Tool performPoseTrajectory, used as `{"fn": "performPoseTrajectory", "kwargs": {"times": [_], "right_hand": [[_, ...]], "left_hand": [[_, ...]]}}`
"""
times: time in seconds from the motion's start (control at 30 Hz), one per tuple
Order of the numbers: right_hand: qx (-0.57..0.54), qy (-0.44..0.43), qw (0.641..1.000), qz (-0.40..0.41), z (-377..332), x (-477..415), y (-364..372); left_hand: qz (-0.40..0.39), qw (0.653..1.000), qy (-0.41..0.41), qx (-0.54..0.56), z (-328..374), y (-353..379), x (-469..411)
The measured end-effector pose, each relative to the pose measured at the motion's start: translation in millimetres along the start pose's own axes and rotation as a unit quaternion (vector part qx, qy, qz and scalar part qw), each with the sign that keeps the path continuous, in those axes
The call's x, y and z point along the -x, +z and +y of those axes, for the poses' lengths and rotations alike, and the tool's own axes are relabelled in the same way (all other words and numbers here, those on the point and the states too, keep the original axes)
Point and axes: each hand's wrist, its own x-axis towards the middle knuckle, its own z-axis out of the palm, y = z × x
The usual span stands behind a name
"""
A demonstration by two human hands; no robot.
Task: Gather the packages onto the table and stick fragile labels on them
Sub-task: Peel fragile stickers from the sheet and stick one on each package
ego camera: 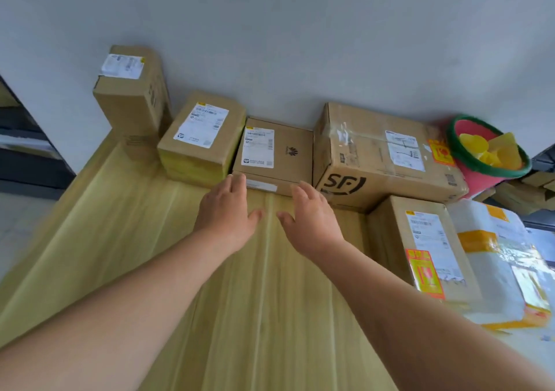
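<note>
Several cardboard packages line the far edge of the wooden table (186,270): a tall upright box (135,99), a medium box (204,138), a flat small box (288,153) and a large SF box (381,162). The SF box carries an orange fragile label (440,152). Nearer on the right, another box (420,240) also bears a fragile label (425,273). My left hand (228,207) and my right hand (309,210) hover open just in front of the flat small box, fingertips near its front face, holding nothing.
A white foam package with orange tape (498,261) lies at the table's right edge. A pink basket with a green rim (483,156) holding yellow pieces stands at the far right. A grey wall runs behind the boxes. More cartons lie beyond the table at right.
</note>
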Motion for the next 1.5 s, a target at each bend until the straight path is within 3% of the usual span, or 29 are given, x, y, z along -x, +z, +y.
{"fn": "performPoseTrajectory", "kwargs": {"times": [0.3, 0.57, 0.87, 0.93, 1.0, 1.07, 1.13, 1.23, 1.5], "right_hand": [[0.145, -0.001, 0.986, -0.082, -7.4, -96.4, 36.8], [0.158, -0.025, 0.984, -0.075, 2.4, -58.3, 55.0], [0.074, -0.057, 0.995, -0.02, -6.0, -6.3, 45.7], [0.027, -0.018, 0.998, 0.047, 1.0, 0.7, 47.0], [-0.024, 0.087, 0.993, 0.075, 9.5, -2.9, 47.6], [-0.083, 0.186, 0.979, 0.026, 15.5, -7.5, 50.3], [-0.165, 0.229, 0.959, -0.012, 18.7, -8.4, 53.7], [-0.234, 0.233, 0.944, -0.019, 19.8, 5.7, 50.4], [-0.224, 0.199, 0.954, -0.032, 35.3, 104.6, 46.0]], "left_hand": [[-0.006, 0.998, 0.056, -0.022, -41.3, 32.5, -25.5], [-0.01, 0.999, 0.014, 0.044, -52.8, 36.2, -21.2], [-0.014, 0.985, -0.066, 0.161, -45.2, 39.6, -22.7], [-0.032, 0.982, -0.076, 0.169, -45.6, 44.0, -20.5], [-0.052, 0.978, -0.092, 0.18, -46.6, 46.4, -19.6], [-0.066, 0.973, -0.11, 0.194, -45.7, 46.0, -17.5], [-0.074, 0.97, -0.117, 0.198, -42.5, 44.5, -12.1], [-0.067, 0.967, -0.139, 0.204, -37.7, 41.5, 3.8], [-0.033, 0.953, -0.19, 0.234, -22.5, 44.8, 110.0]]}}
